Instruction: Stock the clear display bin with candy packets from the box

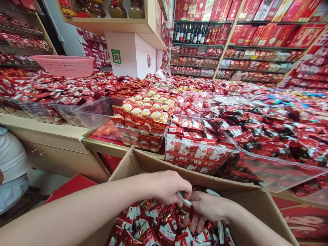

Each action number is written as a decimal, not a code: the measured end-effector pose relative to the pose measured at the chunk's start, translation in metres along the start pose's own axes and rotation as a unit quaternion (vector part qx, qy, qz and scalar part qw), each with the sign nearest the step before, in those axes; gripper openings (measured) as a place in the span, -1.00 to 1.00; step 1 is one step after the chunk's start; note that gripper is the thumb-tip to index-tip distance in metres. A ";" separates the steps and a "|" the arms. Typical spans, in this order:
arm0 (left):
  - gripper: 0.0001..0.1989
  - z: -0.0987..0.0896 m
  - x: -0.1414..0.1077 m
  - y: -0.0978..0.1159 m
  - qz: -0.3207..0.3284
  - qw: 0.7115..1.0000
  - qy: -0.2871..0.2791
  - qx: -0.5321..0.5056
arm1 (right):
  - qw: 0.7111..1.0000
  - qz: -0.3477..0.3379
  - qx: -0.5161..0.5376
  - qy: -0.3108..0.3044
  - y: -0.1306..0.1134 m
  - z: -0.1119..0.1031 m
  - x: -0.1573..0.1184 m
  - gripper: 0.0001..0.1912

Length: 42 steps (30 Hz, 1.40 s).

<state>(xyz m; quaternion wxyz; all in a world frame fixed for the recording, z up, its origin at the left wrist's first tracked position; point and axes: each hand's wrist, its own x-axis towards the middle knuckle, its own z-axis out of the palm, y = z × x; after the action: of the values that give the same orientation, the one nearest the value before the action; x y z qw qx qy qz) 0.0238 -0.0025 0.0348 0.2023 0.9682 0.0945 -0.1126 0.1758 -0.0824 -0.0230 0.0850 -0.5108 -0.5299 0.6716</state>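
Both hands are inside an open cardboard box (220,188) filled with small red and white candy packets (151,218). My left hand (167,186) reaches in from the left, thumb and fingers closed on the edge of one packet (185,201). From the right, my right hand (211,206) meets it at the same packet, its thumb and index finger against the packet and its other fingers curled down over the pile. Parts of the fingers are hidden by the hands. Beyond the box's far flap, a clear plastic bin (202,150) holds similar red and white packets in neat rows.
Next to that bin stand red and gold durian packets (146,112) in another bin. Loose packets (261,126) heap up on the right. A pink basket (64,66) rests at the back left. Shelves (197,46) line the far wall. A person's sleeve (11,153) shows at the left edge.
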 end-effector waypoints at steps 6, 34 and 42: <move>-0.80 -0.023 -0.019 0.011 0.163 0.969 0.176 -0.055 | 0.915 -0.134 0.375 -0.073 -0.014 -0.010 -0.015 -0.84; -0.85 -0.013 -0.023 0.018 0.044 0.843 0.406 -0.349 | 0.856 -0.268 -0.036 0.441 -0.091 -0.042 -0.090 -0.60; -0.78 0.001 -0.011 0.007 0.089 0.913 0.340 -0.206 | 0.876 -0.062 -0.265 0.399 -0.145 -0.120 -0.032 -0.68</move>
<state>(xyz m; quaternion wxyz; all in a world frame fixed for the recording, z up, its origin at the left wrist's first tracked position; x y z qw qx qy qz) 0.0145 -0.0111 0.0391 0.3617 0.8894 0.0919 0.2641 0.2220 0.0334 0.1219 0.1924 -0.7048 -0.6399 0.2383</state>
